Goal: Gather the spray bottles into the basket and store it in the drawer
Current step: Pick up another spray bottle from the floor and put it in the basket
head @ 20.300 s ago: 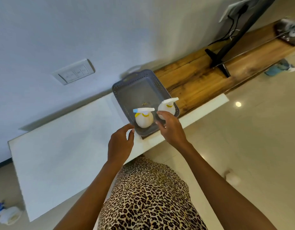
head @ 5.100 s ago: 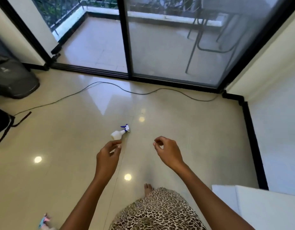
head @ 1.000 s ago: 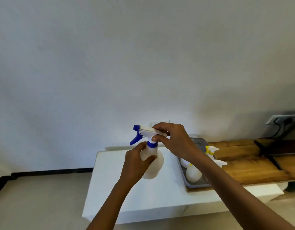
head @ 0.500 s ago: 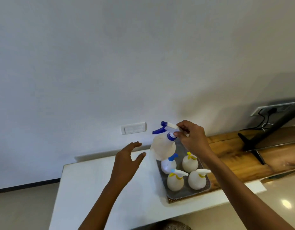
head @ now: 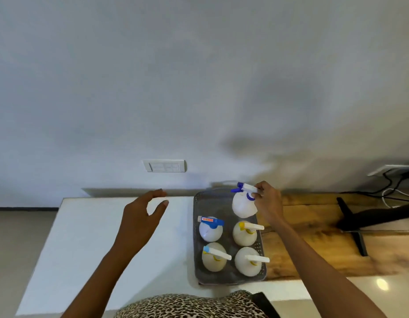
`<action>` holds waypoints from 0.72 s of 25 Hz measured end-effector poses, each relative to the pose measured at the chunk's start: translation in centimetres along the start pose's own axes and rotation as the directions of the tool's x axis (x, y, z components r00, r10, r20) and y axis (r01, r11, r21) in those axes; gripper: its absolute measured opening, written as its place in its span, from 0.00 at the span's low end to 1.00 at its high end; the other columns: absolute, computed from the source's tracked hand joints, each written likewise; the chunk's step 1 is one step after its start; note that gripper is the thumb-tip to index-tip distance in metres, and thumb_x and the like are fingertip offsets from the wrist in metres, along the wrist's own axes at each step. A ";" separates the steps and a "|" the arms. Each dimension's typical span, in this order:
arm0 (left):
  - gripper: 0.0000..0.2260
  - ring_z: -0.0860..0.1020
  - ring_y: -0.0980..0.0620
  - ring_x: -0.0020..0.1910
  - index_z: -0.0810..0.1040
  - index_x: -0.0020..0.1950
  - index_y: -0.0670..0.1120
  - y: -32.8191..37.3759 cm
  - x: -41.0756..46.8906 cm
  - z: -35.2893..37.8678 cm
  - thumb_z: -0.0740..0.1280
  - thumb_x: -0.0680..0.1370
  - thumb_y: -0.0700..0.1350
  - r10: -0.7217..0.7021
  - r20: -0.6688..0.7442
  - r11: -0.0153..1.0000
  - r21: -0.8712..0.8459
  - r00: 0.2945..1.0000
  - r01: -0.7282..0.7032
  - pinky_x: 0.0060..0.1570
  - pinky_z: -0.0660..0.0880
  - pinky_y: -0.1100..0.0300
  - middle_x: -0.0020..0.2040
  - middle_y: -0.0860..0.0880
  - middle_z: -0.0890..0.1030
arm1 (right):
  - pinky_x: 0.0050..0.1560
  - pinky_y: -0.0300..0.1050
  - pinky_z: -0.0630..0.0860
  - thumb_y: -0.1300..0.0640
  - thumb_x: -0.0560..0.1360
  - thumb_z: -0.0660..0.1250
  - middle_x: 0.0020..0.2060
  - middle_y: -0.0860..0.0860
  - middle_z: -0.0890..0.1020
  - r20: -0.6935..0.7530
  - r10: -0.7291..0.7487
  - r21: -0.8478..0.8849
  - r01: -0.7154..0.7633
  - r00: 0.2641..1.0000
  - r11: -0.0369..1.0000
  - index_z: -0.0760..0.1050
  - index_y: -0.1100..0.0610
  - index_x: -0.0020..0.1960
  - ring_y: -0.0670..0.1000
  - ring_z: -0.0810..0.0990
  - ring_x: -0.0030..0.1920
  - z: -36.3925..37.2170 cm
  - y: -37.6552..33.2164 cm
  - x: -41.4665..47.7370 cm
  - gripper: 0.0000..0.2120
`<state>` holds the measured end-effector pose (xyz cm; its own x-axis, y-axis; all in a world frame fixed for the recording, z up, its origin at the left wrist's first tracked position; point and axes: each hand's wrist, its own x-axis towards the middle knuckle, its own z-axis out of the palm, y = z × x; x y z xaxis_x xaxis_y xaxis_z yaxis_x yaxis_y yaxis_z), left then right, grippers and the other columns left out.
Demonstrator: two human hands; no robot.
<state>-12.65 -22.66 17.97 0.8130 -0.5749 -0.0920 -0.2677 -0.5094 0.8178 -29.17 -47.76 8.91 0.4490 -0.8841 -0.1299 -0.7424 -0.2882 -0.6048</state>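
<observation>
White tabletop point(head: 88, 237) bearing grey basket point(head: 196, 237) with four upright spray bottles point(head: 210, 230); right hand point(head: 266, 204), grip pinching fifth blue-trigger bottle point(head: 243, 204) above basket's far end; left hand point(head: 141, 222), grip spread, empty.

Soft daylight, slight blur, wide-angle bending, floor point(head: 381, 284) glare

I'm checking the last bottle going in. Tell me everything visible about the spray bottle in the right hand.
The spray bottle has a round, white, translucent plastic body, blue collar, white head and blue trigger pointing left. The right hand pinches its head, holding it roughly upright over the grey basket's far right corner. Whether it touches the basket floor can't be told.
</observation>
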 end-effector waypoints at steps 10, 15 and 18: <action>0.07 0.72 0.63 0.50 0.77 0.52 0.54 -1.0 1.2 2.7 0.66 0.75 0.45 -0.192 0.033 0.981 0.032 0.981 0.191 0.49 0.68 0.69 0.56 0.59 0.76 | 0.42 0.48 0.74 0.66 0.73 0.65 0.49 0.61 0.82 0.219 0.090 -0.173 -0.052 0.972 0.984 0.76 0.61 0.50 0.61 0.79 0.48 6.6 4.2 5.4 0.07; 0.07 0.71 0.60 0.54 0.77 0.52 0.54 -1.8 0.5 3.7 0.66 0.75 0.44 -0.271 0.043 0.962 0.041 0.962 0.269 0.55 0.68 0.62 0.56 0.59 0.76 | 0.39 0.45 0.69 0.67 0.72 0.65 0.49 0.62 0.81 0.246 0.088 -0.269 -0.019 0.965 0.963 0.75 0.61 0.52 0.61 0.79 0.48 8.5 5.5 6.3 0.09; 0.07 0.72 0.62 0.51 0.77 0.52 0.54 -2.0 0.0 4.0 0.66 0.75 0.44 -0.274 0.035 0.961 0.049 0.961 0.272 0.51 0.68 0.64 0.56 0.59 0.76 | 0.39 0.46 0.70 0.66 0.72 0.66 0.48 0.62 0.81 0.255 0.081 -0.302 0.000 0.964 0.953 0.74 0.61 0.51 0.61 0.79 0.47 8.6 5.7 6.7 0.08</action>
<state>-14.18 -24.21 14.11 0.8368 -0.4351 -0.3323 -0.0614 -0.6778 0.7327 -26.09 -52.12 -2.18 0.4994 -0.7814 -0.3741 -0.8579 -0.3860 -0.3391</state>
